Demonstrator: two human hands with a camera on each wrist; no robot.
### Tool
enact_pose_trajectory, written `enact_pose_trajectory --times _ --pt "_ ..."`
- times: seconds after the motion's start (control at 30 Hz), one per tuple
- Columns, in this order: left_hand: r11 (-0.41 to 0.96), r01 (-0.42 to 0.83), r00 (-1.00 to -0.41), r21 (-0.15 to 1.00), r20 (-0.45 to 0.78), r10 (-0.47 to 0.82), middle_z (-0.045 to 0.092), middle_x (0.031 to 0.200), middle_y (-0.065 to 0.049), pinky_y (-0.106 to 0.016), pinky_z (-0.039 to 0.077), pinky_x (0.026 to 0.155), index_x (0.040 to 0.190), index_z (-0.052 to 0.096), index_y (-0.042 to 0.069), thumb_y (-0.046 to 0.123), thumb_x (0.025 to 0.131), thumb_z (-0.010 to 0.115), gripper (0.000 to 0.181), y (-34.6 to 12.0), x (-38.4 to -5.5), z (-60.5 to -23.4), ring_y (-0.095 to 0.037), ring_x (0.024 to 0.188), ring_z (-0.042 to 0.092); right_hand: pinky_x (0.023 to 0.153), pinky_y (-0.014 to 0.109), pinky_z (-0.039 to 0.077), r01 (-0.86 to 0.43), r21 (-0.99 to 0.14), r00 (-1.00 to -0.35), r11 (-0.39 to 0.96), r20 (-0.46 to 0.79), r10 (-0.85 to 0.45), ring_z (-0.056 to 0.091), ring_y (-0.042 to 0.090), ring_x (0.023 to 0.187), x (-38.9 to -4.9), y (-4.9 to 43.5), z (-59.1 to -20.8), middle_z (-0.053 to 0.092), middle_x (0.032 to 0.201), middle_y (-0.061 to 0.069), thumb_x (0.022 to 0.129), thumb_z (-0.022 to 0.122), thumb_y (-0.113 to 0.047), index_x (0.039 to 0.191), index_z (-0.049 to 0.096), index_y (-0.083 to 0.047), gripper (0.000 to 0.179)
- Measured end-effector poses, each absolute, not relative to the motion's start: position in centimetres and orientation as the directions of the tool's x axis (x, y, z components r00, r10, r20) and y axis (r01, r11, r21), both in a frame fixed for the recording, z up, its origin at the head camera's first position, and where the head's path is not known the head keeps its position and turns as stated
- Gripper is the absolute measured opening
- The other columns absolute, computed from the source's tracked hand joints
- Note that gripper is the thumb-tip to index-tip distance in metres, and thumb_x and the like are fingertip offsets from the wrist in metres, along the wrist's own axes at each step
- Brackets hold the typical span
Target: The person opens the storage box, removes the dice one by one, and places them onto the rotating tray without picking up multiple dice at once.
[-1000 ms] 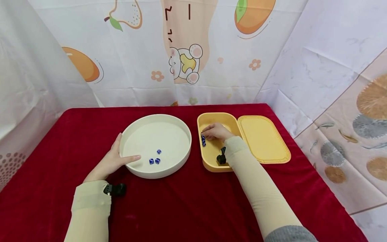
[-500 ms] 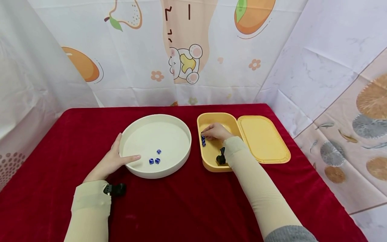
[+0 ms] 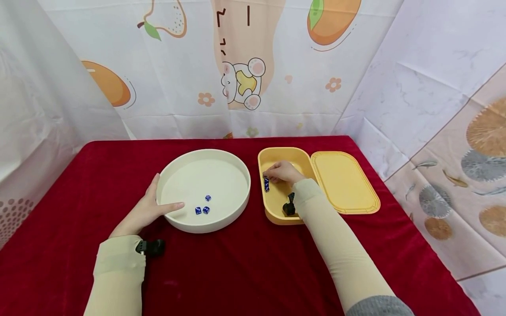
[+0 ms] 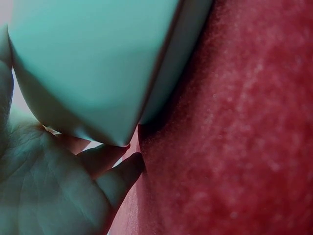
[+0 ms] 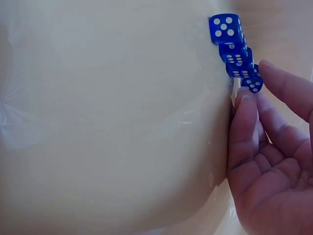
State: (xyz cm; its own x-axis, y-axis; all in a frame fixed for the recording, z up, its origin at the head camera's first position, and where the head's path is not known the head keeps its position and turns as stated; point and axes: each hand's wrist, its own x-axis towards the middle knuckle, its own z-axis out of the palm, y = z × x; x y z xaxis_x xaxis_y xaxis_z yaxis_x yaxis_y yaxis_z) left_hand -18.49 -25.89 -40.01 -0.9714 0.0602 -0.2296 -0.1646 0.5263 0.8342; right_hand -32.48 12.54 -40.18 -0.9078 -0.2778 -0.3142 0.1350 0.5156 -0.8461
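My left hand [image 3: 144, 208] holds the left side of a round white tray [image 3: 243, 193], thumb over the rim and fingers along the outer wall. In the left wrist view, fingertips [image 4: 128, 169] reach around the base of the tray wall. Three blue dice [image 3: 206, 210] with white pips lie in its front part. My right hand [image 3: 282, 171] is inside a yellow box [image 3: 272, 213], pinching a blue die [image 5: 253, 84] between thumb and fingertips at the left wall. More blue dice [image 5: 225, 28] stand lined up against it, partly overlapping in the right wrist view.
A yellow lid [image 3: 345, 182] lies flat against the box's right side. Both containers rest on a red cloth-covered table [image 3: 221, 272]. A printed curtain [image 3: 174, 79] hangs behind the table's far edge, and another one lines the right side.
The right fingertips stay at the row of dice with only a very slight shift. The left hand, tray and loose dice have not visibly moved.
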Motion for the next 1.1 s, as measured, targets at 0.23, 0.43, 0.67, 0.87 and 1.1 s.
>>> enact_pose_trajectory --times 0.23,0.43,0.67,0.87,1.1 --pt "0.525 -0.165 -0.971 0.835 -0.231 0.062 -0.017 0.165 -0.015 -0.071 0.011 0.116 0.154 -0.026 0.019 0.045 0.083 0.077 0.128 -25.9 -18.53 -40.01 -0.044 0.152 -0.002 0.067 0.018 0.052 0.139 -0.855 -0.906 0.5 -0.313 -0.284 0.059 0.007 0.069 -32.44 12.54 -40.09 0.064 0.075 -0.003 0.097 0.064 -0.017 0.112 0.069 0.009 0.031" --pt "0.524 -0.167 -0.971 0.835 -0.23 0.057 -0.016 0.165 -0.015 -0.071 0.011 0.116 0.154 -0.026 0.02 0.046 0.082 0.078 0.129 -25.95 -18.57 -40.06 -0.044 0.152 -0.002 0.066 0.018 0.052 0.153 -0.873 -0.906 0.463 -0.312 -0.288 0.06 0.006 0.068 -32.44 12.54 -40.04 0.066 0.075 -0.003 0.097 0.063 -0.015 0.114 0.067 0.011 0.032" --pt "0.525 -0.166 -0.971 0.834 -0.23 0.058 -0.016 0.165 -0.015 -0.071 0.011 0.116 0.154 -0.026 0.02 0.045 0.082 0.077 0.128 -25.99 -18.49 -40.12 -0.044 0.152 -0.002 0.062 0.016 0.053 0.24 -0.9 -0.899 0.365 -0.348 -0.265 0.059 0.005 0.062 -32.49 12.53 -39.99 0.068 0.076 -0.001 0.098 0.06 -0.011 0.116 0.064 0.013 0.03" --pt "0.525 -0.162 -0.972 0.836 -0.226 0.059 -0.016 0.165 -0.015 -0.071 0.011 0.116 0.155 -0.026 0.019 0.045 0.083 0.077 0.128 -26.0 -18.47 -39.99 -0.044 0.152 -0.001 0.06 0.016 0.054 0.292 -0.921 -0.899 0.258 -0.357 -0.255 0.058 0.005 0.059 -32.52 12.36 -39.7 0.068 0.073 0.0 0.098 0.058 -0.006 0.106 0.064 0.01 0.019" --pt "0.525 -0.173 -0.97 0.833 -0.237 0.056 -0.016 0.165 -0.016 -0.071 0.011 0.116 0.154 -0.026 0.02 0.046 0.082 0.077 0.128 -25.89 -18.49 -39.91 -0.044 0.152 -0.001 0.062 0.018 0.054 0.311 -0.926 -0.907 0.213 -0.356 -0.227 0.056 0.007 0.059 -32.69 12.23 -39.28 0.066 0.076 0.001 0.097 0.058 -0.004 0.112 0.06 0.01 0.02"
